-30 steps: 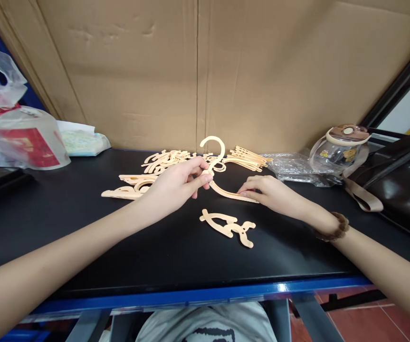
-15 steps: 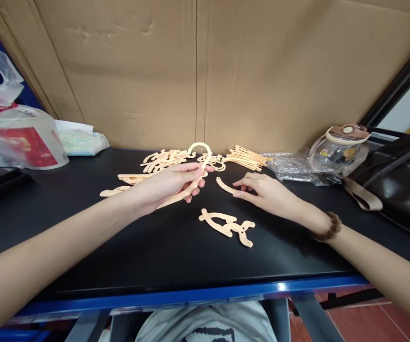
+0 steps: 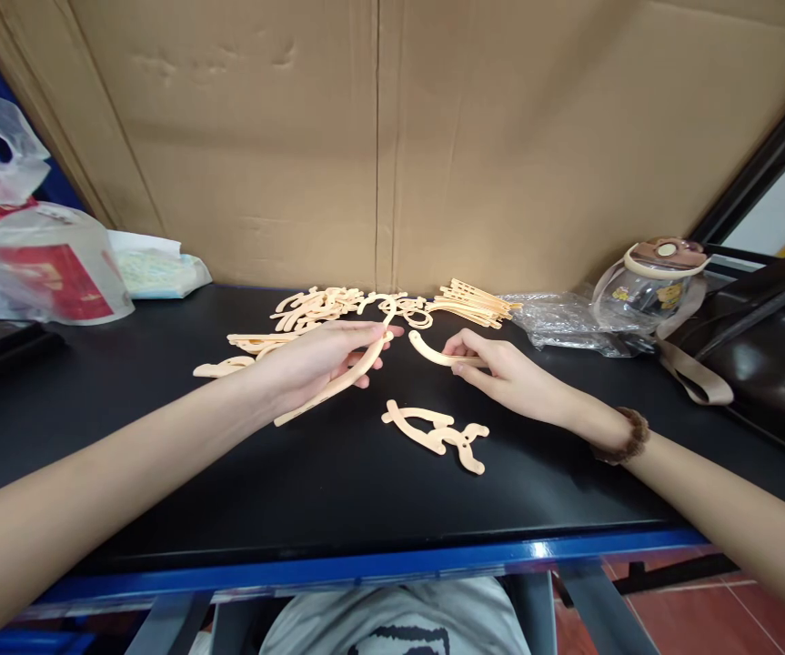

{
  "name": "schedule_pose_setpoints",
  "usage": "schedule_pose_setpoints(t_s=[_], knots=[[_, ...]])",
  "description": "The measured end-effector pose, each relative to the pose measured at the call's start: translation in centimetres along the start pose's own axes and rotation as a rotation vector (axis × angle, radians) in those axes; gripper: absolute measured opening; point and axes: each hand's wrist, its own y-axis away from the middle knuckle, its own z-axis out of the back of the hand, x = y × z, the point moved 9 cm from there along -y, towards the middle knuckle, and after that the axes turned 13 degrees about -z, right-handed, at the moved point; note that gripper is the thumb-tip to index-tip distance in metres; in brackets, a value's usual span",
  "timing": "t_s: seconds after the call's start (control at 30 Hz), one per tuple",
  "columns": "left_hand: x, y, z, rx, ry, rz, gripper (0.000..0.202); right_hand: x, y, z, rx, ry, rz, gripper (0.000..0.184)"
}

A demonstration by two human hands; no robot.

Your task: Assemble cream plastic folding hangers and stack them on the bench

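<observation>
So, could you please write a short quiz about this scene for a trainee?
1. True or false: the left hand holds a long curved wooden piece.
2. What does the right hand hold? A) a pencil B) a short curved wooden piece C) nothing
3. Fill in: the two overlapping pieces nearest the person lie on a ___ table.
Key: 1 true; 2 B; 3 black.

On table [image 3: 296,491], wooden pieces [image 3: 314,307] before cardboard [image 3: 378,136]
</observation>
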Motion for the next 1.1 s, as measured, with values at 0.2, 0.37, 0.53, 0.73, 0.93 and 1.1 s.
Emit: schedule_pose_setpoints(t_s=[0.2, 0.37, 0.53, 0.73, 0.93, 1.1], knots=[[-0.2, 0.5, -2.0, 0.117, 0.106, 0.062, 0.018, 1.1, 0.1, 0.2, -0.070, 0.128, 0.104, 0.025], [-0.5, 1.0, -3.3, 0.199, 0.142, 0.107, 0.021, 1.0, 0.1, 0.1, -0.056, 0.153, 0.122, 0.026], [-0.7, 1.2, -3.4, 0.224, 0.163, 0.097, 0.020, 1.2, 0.2, 0.6, -0.072, 0.085, 0.144, 0.024], [-0.9, 1.4, -3.8, 0.258, 0.154, 0.055, 0.017, 1.4, 0.3, 0.7, -0.026, -0.020, 0.127, 0.027], [-1.0, 1.2, -3.4, 0.195, 0.107, 0.001, 0.015, 1.0, 0.4, 1.2, -0.057, 0.001, 0.084, 0.029], [-1.2, 1.2, -3.1, 0.093, 0.086, -0.035, 0.015, 1.0, 0.5, 1.4, -0.102, 0.046, 0.102, 0.026]])
